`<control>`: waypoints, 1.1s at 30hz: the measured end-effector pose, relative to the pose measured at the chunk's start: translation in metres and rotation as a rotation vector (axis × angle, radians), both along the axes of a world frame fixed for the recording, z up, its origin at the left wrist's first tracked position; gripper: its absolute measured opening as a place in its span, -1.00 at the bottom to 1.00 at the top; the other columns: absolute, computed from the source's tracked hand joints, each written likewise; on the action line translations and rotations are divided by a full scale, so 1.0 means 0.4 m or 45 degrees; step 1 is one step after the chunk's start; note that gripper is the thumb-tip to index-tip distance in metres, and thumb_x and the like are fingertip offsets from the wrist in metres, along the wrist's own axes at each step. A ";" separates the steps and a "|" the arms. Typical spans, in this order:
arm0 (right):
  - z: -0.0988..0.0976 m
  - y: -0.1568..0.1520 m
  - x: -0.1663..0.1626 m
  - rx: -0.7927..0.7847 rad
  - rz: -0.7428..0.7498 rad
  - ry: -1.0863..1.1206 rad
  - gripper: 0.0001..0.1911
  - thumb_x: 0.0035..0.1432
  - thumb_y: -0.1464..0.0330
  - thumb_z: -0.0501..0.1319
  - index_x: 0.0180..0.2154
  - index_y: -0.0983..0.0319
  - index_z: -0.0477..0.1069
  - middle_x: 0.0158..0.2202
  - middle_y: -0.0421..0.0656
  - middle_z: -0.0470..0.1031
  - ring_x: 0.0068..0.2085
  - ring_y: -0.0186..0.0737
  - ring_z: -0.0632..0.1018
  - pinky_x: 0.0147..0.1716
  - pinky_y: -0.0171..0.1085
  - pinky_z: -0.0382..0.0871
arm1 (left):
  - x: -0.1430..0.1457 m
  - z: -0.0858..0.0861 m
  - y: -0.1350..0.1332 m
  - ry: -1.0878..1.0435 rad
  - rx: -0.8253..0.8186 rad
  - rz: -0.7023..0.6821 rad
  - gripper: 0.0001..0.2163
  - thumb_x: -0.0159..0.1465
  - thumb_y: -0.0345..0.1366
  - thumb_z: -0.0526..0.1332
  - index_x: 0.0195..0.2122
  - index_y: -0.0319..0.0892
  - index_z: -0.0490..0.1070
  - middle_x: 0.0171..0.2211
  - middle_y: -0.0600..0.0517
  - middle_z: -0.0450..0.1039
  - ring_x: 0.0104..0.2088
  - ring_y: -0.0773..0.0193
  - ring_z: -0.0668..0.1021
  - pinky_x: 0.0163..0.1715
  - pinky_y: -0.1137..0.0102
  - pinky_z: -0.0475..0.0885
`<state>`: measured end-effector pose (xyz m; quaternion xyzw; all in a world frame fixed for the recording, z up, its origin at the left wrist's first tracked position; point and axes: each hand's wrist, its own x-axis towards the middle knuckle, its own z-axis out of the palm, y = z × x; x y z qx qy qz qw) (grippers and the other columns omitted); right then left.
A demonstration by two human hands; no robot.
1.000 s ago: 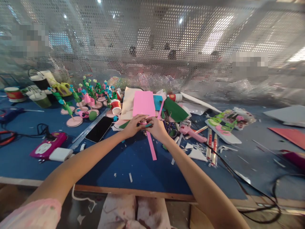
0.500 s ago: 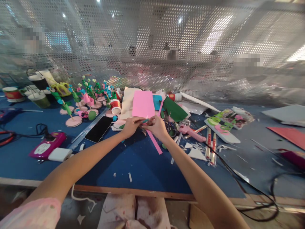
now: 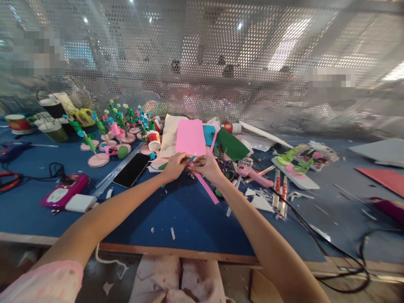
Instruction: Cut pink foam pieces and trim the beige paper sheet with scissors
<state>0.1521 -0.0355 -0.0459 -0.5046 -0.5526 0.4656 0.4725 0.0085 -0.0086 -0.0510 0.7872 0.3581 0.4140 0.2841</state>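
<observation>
My left hand and my right hand meet at the middle of the table, fingertips almost touching. Between them shows a small teal paper piece, pinched by my left fingers. My right fingers are closed right beside it; what they grip is too small to make out. A pink paper strip slants out on the table below my right hand. Just behind the hands lie a pink paper sheet, a cream sheet and a dark green sheet.
A phone and several small paper flower stands are on the left, with a magenta power strip. To the right lie a pink glue gun with a black cord and white scraps. A perforated metal screen rises behind.
The teal piece is tilted up a little more between the fingertips. My hands have stayed nearly in place, and the view has shifted slightly.
</observation>
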 end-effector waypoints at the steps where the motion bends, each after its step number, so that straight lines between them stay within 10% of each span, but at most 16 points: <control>1: 0.000 0.001 0.001 -0.007 0.004 0.004 -0.48 -0.52 0.27 0.43 -0.51 0.18 0.15 -0.70 -0.29 0.42 -0.62 -0.22 0.49 -0.58 -0.23 0.44 | -0.002 -0.001 0.003 -0.016 -0.036 -0.054 -0.85 0.18 -0.31 0.08 -0.38 -0.26 0.38 -0.47 0.05 0.38 -0.43 0.36 0.38 -0.38 0.46 0.26; 11: 0.023 0.004 0.039 -0.120 0.094 0.012 -0.37 -0.65 0.40 0.45 -0.52 0.20 0.05 -0.69 -0.41 0.30 -0.59 -0.36 0.46 -0.58 -0.36 0.38 | -0.024 -0.002 0.046 -0.177 -0.409 -0.574 -0.74 0.04 -0.28 0.23 -0.24 -0.24 0.40 -0.34 -0.01 0.44 -0.39 0.36 0.43 -0.40 0.47 0.29; 33: 0.023 -0.007 0.028 0.046 0.196 -0.083 -0.35 -0.56 0.33 0.42 -0.44 0.17 0.01 -0.69 -0.44 0.30 -0.60 -0.31 0.48 -0.59 -0.31 0.40 | -0.007 -0.005 0.036 -0.335 -0.391 -0.315 -0.87 -0.03 -0.38 0.24 -0.44 -0.29 0.36 -0.51 0.11 0.34 -0.49 0.45 0.35 -0.43 0.49 0.24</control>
